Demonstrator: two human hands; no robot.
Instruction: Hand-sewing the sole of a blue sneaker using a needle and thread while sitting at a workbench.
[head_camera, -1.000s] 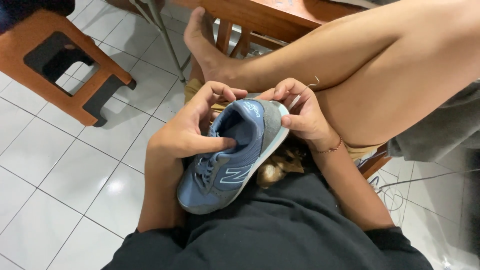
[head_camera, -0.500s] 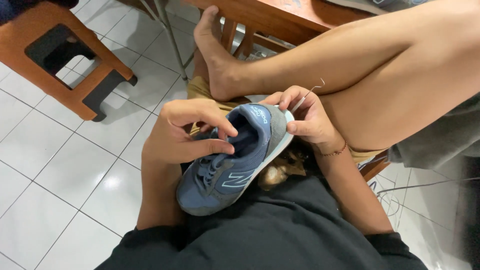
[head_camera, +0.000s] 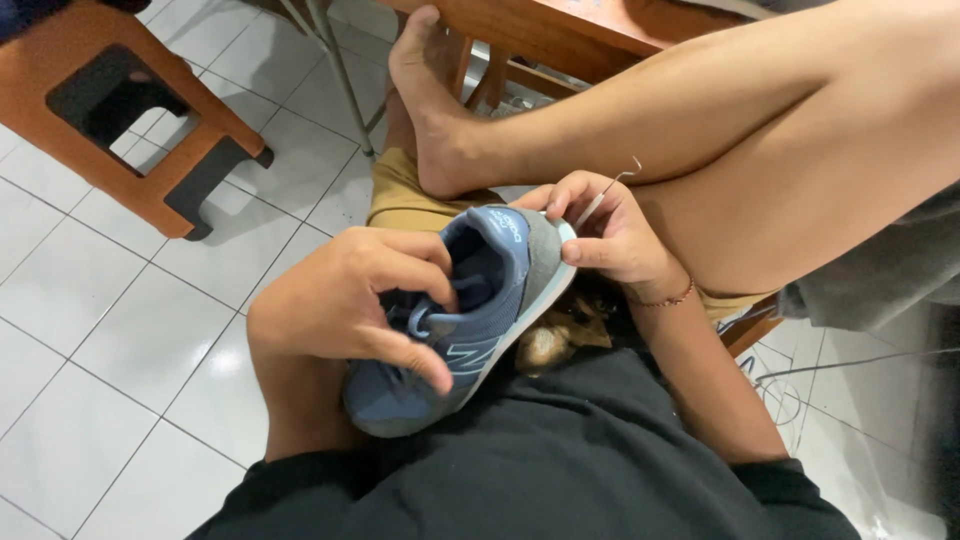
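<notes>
Since the earlier frame the left hand (head_camera: 350, 300) has slid further over the shoe's opening, its fingers now curled across the laces and tongue, thumb pressing the side panel. One blue sneaker (head_camera: 455, 325) lies at the middle of the frame, on the person's lap, heel toward the upper centre and toe pointing to the lower left. It is blue-grey suede and mesh with a grey heel patch, a pale sole edge and a light logo on its side. The right hand (head_camera: 605, 235), just right of centre, pinches the heel rim with its fingers closed and holds one thin needle (head_camera: 610, 190) that sticks up toward the bare leg (head_camera: 720, 130). One bracelet (head_camera: 665, 298) circles that wrist. One wooden stool (head_camera: 130, 120) stands on the white tiled floor (head_camera: 100, 380) in the upper left.
</notes>
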